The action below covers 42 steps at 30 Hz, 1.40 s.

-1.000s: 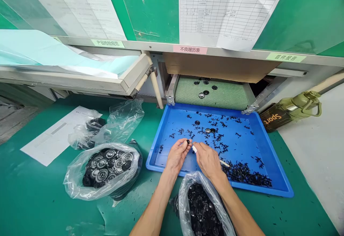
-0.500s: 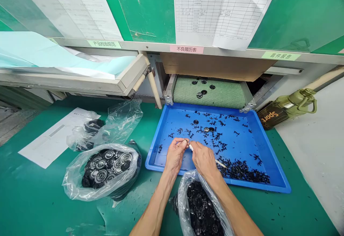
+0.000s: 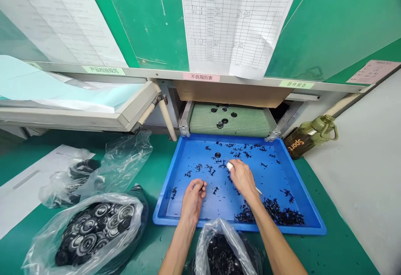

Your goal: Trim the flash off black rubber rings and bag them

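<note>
My right hand (image 3: 243, 179) is over the middle of the blue tray (image 3: 161, 199), closed on a thin white pen-like tool (image 3: 259, 191). A fine tip points forward past the fingers, and the rear end shows behind the hand. Lower left, over the tray's near part, my left hand (image 3: 192, 199) has curled fingers pinched round something small and dark, mostly hidden; it looks like a black ring part. Ahead of the hands, a black round part (image 3: 217, 155) lies in the tray. Black scraps (image 3: 272, 213) are scattered over the tray, heaped at its near right.
A green mesh conveyor (image 3: 247, 120) carrying several black round parts meets the tray's far edge. Open plastic bags of black parts stand left (image 3: 90, 233) and in front (image 3: 221, 254). A bottle (image 3: 308, 137) stands right; a metal shelf (image 3: 131, 114) juts out left.
My hands, together before, are now apart: the left has drawn back toward me and the right has moved forward over the tray with the tool. The view has tilted up and shifted right.
</note>
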Tool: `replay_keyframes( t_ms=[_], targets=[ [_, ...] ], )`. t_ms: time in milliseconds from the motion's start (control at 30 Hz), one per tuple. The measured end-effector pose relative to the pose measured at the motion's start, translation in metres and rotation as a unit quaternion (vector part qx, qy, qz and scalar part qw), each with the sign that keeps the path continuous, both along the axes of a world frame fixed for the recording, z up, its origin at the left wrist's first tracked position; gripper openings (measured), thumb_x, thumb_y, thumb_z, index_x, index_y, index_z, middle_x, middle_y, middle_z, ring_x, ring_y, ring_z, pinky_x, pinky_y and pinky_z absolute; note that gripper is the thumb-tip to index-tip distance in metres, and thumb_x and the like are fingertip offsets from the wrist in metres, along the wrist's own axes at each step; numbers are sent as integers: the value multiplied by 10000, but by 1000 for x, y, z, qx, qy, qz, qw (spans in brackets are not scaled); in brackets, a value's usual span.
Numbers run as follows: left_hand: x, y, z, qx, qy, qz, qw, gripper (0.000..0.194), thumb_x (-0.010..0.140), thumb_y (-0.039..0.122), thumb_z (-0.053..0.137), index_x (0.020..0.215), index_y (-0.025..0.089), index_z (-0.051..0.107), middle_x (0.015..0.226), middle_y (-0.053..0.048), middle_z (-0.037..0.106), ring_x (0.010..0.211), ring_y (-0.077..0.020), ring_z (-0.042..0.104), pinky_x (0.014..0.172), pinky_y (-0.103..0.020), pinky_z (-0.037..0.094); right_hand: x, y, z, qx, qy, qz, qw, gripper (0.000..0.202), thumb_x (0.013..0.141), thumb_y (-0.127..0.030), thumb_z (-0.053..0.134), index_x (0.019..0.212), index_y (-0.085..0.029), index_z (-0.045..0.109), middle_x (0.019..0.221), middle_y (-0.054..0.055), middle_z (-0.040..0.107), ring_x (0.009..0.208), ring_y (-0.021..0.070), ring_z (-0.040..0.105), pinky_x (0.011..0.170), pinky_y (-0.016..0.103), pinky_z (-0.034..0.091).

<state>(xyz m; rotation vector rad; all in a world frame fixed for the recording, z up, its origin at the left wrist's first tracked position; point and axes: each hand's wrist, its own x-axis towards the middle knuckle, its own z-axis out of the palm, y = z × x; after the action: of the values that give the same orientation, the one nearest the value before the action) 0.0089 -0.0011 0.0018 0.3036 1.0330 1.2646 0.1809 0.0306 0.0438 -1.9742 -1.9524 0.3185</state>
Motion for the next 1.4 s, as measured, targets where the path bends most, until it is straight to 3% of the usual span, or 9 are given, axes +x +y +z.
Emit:
replay_keyframes(
  t_ms=[233, 333, 500, 633, 767, 933, 1133, 1267, 1400],
  targets=[
    [-3, 0, 2, 1, -13, -15, 1000, 249, 618, 203, 721, 834, 139, 614, 708, -3, 595, 566, -69, 496, 427, -157, 338, 36, 95, 57, 100, -33, -42, 994, 321, 838, -134, 346, 944, -176, 647, 860, 64, 589, 719, 161, 520, 645, 247, 306],
    [-4, 1, 3, -4, -23, -2, 1000, 287, 593, 207, 755, 838, 129, 626, 720, -10, 596, 580, -72, 505, 433, -156, 355, 45, 112, 62, 101, -33, -30, 994, 335, 842, -137, 329, 942, -168, 648, 859, 74, 602, 719, 167, 525, 653, 246, 310],
    [-3, 2, 2, -12, -24, 0, 1000, 362, 595, 290, 787, 869, 112, 632, 691, 1, 558, 532, -50, 468, 407, -141, 348, 61, 80, 21, -28, -23, 42, 998, 350, 867, -162, 308, 1001, -198, 629, 830, 40, 641, 723, 157, 546, 623, 221, 315],
    [-3, 0, 5, -21, -30, -15, 999, 383, 640, 386, 752, 879, 119, 617, 607, 41, 483, 432, -27, 372, 338, -131, 265, 77, 40, -20, -122, -51, 28, 991, 345, 812, -101, 356, 958, -194, 655, 710, 33, 639, 605, 139, 543, 535, 207, 273],
    [-2, -3, 10, -2, -60, -14, 998, 346, 725, 408, 683, 898, 116, 618, 602, 27, 500, 437, -35, 403, 338, -132, 284, 87, 13, -41, -159, -62, 31, 985, 365, 792, -85, 376, 994, -205, 656, 723, 42, 656, 667, 157, 579, 550, 204, 295],
    [-3, -2, 10, 8, -138, -21, 990, 308, 817, 353, 588, 897, 62, 648, 864, -149, 658, 696, -145, 619, 556, -219, 514, 85, -6, -46, -153, -72, 42, 985, 426, 837, -87, 319, 1134, -185, 609, 971, 107, 658, 849, 187, 599, 626, 224, 358],
    [-5, -6, 12, 44, -146, -38, 988, 187, 734, 86, 632, 919, 60, 632, 1006, -181, 656, 943, -219, 639, 797, -277, 526, 87, -27, -42, -142, -99, 28, 984, 425, 826, -66, 336, 1106, -184, 633, 969, 128, 657, 816, 204, 613, 611, 244, 378],
    [-4, -8, 12, 56, -94, -79, 991, 219, 705, 171, 710, 887, 108, 606, 749, -55, 628, 629, -93, 601, 515, -159, 487, 89, -35, -31, -124, -103, 9, 987, 437, 802, -60, 392, 1166, -202, 589, 974, 119, 657, 847, 210, 612, 628, 247, 397],
    [-2, -6, 10, 58, -74, -130, 987, 291, 692, 340, 727, 798, 124, 562, 552, 61, 455, 355, -2, 313, 288, -106, 165, 75, -20, -21, -75, -81, 8, 994, 419, 872, -88, 327, 1224, -184, 534, 1110, 116, 606, 928, 188, 593, 691, 247, 423]
  ],
)
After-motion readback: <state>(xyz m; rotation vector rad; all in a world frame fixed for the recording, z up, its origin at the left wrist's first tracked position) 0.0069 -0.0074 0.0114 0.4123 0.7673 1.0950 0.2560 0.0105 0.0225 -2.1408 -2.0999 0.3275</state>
